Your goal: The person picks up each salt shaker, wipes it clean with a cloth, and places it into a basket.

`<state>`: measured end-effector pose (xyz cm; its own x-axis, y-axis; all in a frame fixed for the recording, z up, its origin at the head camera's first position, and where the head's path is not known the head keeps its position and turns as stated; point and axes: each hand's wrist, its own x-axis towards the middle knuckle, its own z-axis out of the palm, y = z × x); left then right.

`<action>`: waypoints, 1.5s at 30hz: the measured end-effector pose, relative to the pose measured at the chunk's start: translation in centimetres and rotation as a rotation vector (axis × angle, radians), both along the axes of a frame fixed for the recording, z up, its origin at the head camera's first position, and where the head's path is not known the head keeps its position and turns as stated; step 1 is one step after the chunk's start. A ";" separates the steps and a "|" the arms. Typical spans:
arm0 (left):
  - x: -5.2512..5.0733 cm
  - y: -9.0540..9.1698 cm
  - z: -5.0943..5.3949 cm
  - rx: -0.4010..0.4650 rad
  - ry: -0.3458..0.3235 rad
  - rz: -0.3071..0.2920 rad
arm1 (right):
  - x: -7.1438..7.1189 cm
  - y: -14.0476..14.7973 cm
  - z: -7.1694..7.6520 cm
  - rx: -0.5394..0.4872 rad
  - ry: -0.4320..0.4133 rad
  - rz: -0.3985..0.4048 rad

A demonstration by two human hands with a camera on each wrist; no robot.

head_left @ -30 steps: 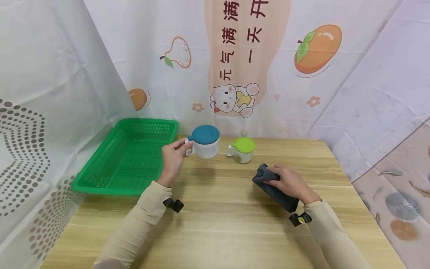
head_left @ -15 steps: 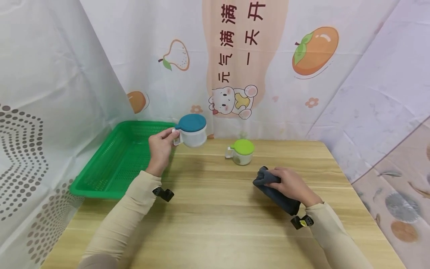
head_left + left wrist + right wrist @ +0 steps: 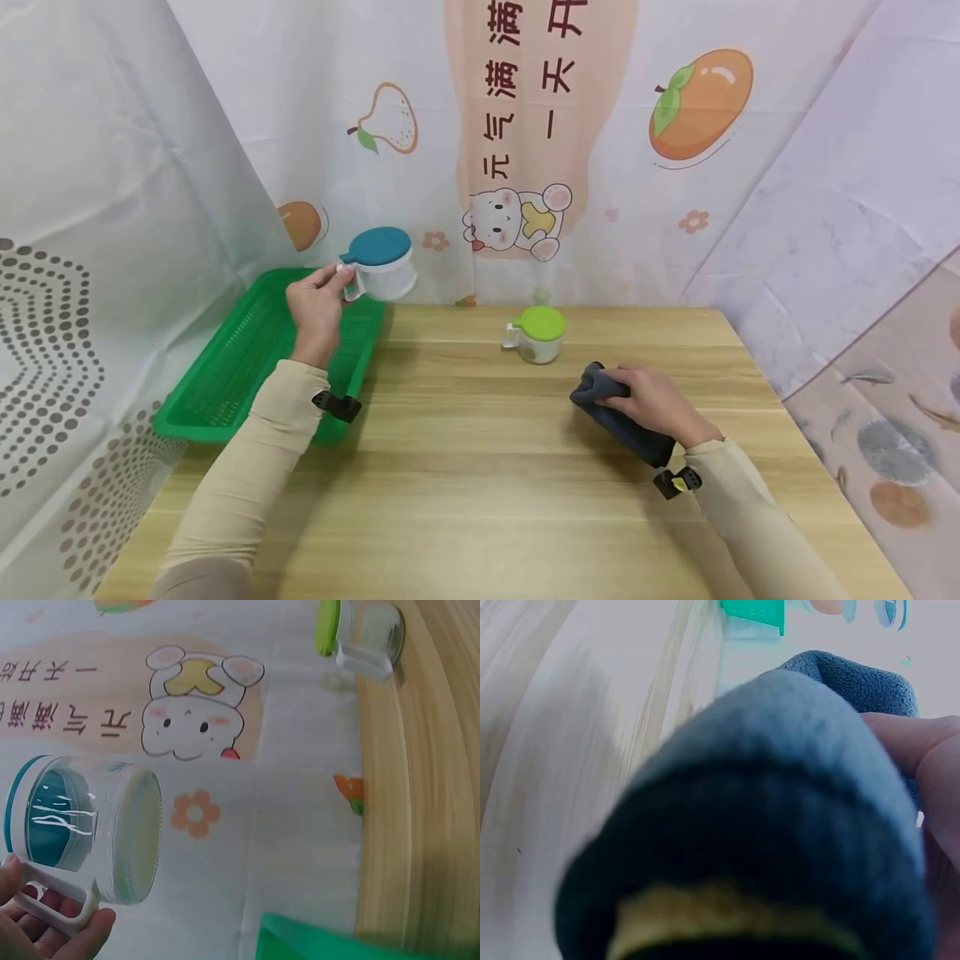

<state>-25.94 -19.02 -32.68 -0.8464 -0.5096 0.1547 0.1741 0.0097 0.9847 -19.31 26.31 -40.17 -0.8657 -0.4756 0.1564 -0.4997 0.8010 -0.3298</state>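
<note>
Clear cylindrical jar with a round blue lid and white loop handle (image 3: 387, 278): held up, lid uppermost, at 2 o'clock of the green perforated plastic basket (image 3: 195, 431). Left hand (image 3: 315, 308) has fingers clamped on the handle. Right hand (image 3: 654, 404) grips a folded dark-grey cloth (image 3: 626, 433) over the pale wood-grain counter (image 3: 465, 467). Small lime-lidded clear jar (image 3: 540, 343) at the blue-lidded one's 4 o'clock. Judgement: one-sided grip may twist under load; pinch firmly, hold level, move slowly, give the basket rim clearance.
</note>
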 end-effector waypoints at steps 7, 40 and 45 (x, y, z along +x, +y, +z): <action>-0.7 -2.2 -0.2 0.053 -0.037 0.063 | -0.3 0.0 0.0 0.022 0.002 0.005; -4.6 -9.7 -2.5 0.220 -0.257 0.259 | -0.3 0.0 0.1 0.004 0.046 0.003; -4.9 -10.3 -3.3 0.254 -0.288 0.280 | -0.1 0.0 0.2 0.005 0.053 0.003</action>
<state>-30.86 -29.33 -36.00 -0.6616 -0.7153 -0.2252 -0.0814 -0.2300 0.9698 -19.43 26.30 -40.01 -0.8548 -0.4791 0.1994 -0.5187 0.8010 -0.2988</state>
